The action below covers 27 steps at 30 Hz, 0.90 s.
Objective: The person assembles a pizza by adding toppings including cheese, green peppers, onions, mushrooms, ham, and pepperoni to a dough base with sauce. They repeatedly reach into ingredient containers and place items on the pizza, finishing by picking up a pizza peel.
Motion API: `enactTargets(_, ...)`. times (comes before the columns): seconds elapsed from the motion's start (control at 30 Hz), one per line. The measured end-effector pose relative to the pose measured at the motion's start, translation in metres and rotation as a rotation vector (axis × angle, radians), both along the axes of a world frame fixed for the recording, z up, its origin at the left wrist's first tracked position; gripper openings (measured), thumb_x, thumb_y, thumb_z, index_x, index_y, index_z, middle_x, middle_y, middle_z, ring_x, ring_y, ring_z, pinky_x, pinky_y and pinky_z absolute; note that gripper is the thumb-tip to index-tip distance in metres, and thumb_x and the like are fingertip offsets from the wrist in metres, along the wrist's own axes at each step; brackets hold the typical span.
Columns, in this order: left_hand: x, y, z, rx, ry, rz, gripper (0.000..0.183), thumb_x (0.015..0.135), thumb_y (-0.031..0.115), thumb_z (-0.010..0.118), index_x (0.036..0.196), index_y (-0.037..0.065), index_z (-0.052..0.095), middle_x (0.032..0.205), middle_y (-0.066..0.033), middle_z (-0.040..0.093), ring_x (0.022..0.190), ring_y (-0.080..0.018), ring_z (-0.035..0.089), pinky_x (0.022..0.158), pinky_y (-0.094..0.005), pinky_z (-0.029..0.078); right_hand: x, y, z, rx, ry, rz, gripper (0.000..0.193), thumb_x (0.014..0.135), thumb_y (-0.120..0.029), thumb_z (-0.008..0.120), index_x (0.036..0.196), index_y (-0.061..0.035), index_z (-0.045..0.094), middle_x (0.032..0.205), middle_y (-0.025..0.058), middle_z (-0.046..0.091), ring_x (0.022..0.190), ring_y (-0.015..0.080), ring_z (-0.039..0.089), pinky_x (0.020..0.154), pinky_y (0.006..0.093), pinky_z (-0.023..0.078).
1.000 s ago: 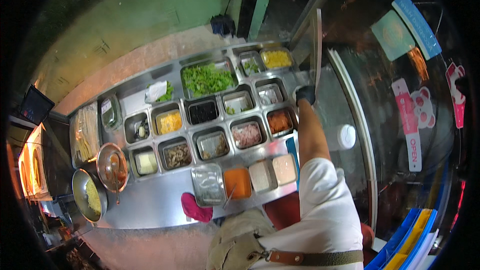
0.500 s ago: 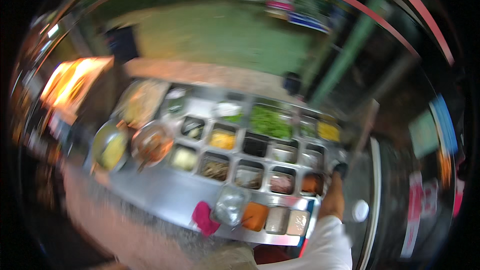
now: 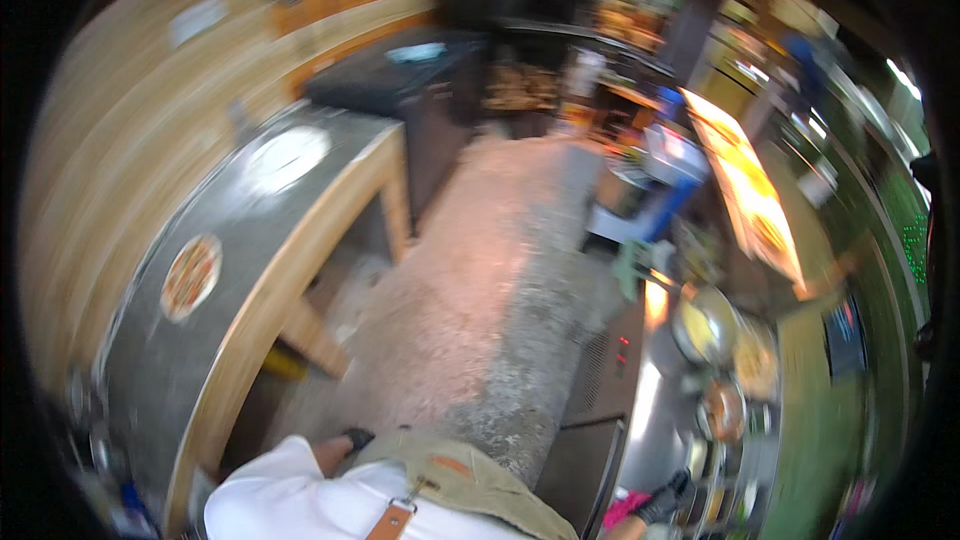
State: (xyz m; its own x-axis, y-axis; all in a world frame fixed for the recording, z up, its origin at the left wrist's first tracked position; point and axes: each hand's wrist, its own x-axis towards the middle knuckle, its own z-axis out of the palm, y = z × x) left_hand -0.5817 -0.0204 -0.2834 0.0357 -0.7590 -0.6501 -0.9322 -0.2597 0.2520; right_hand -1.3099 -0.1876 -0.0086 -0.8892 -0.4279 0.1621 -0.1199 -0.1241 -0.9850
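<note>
My left hand (image 3: 357, 438), in a black glove, hangs low beside my apron, near the wooden edge of the left counter; its fingers are too small and blurred to read. My right hand (image 3: 665, 500), also gloved in black, is over the front edge of the steel counter (image 3: 648, 395) at the lower right. A magenta cloth (image 3: 624, 506) lies close by its wrist. Motion blur hides how its fingers are set. On the left grey counter (image 3: 145, 380) lies a flat round topped pizza (image 3: 191, 278), with a white floury round (image 3: 285, 160) farther back.
Two round pans, one with yellow contents (image 3: 705, 325) and one with reddish contents (image 3: 722, 410), stand on the steel counter. A glowing lit panel (image 3: 745, 185) rises behind them. A floor aisle (image 3: 440, 310) runs between the counters. Stacked firewood (image 3: 522, 87) shows at the far end.
My view has swung left from the ingredient counter to the aisle and left counter. The steel counter now sits at the lower right. My left hand has come into view.
</note>
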Motion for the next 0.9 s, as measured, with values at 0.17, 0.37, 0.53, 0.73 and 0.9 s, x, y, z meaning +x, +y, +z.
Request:
enactTargets(0.17, 0.082, 0.101, -0.024, 0.097, 0.140, 0.787, 0.061, 0.100, 0.053, 0.043, 0.136, 0.009, 0.065, 0.145, -0.0196, 0.057, 0.134, -0.0372, 0.055, 0.112, -0.0464, 0.042, 0.361, -0.186, 0.099, -0.068, 0.221, 0.883, 0.029, 0.096, -0.007, 0.069, 0.122, 0.0053, 0.069, 0.124, 0.0124, 0.069, 0.109, 0.0221, 0.062, 0.101, 0.0364, 0.051)
enactTargets(0.37, 0.096, 0.192, -0.041, -0.099, 0.107, 1.097, 0.051, 0.104, 0.043, 0.042, 0.134, 0.008, 0.066, 0.139, -0.0167, 0.064, 0.127, -0.0338, 0.061, 0.108, -0.0455, 0.045, 0.719, -0.186, 0.270, -0.596, 0.588, 1.403, 0.012, 0.095, 0.000, 0.067, 0.106, 0.0033, 0.073, 0.101, 0.0122, 0.069, 0.097, 0.0255, 0.060, 0.092, 0.0383, 0.049)
enactTargets(0.53, 0.025, 0.229, -0.046, 0.010, 0.395, 1.715, 0.050, 0.105, 0.042, 0.047, 0.138, 0.008, 0.063, 0.140, -0.0155, 0.063, 0.125, -0.0331, 0.062, 0.107, -0.0509, 0.044, 0.941, -0.118, 0.334, -1.022, 0.461, 1.730, 0.011, 0.090, 0.005, 0.070, 0.100, 0.0027, 0.073, 0.100, 0.0120, 0.068, 0.096, 0.0240, 0.062, 0.089, 0.0335, 0.049)
enactTargets(0.73, -0.043, 0.198, -0.036, 0.010, 0.588, 2.105, 0.048, 0.105, 0.042, 0.053, 0.142, 0.012, 0.060, 0.140, -0.0144, 0.064, 0.124, -0.0346, 0.063, 0.104, -0.0626, 0.042, 1.164, -0.064, 0.346, -1.334, 0.404, 1.894, 0.010, 0.090, 0.000, 0.071, 0.098, -0.0033, 0.076, 0.087, 0.0109, 0.063, 0.081, 0.0264, 0.061, 0.074, 0.0358, 0.048)
enactTargets(0.9, -0.074, 0.127, -0.016, -0.006, 0.658, 2.107, 0.048, 0.105, 0.042, 0.058, 0.145, 0.016, 0.058, 0.140, -0.0135, 0.064, 0.124, -0.0359, 0.063, 0.102, -0.0724, 0.040, 1.263, -0.074, 0.336, -1.399, 0.453, 2.027, 0.016, 0.085, 0.003, 0.075, 0.098, -0.0048, 0.077, 0.085, 0.0107, 0.063, 0.077, 0.0256, 0.061, 0.072, 0.0356, 0.049)
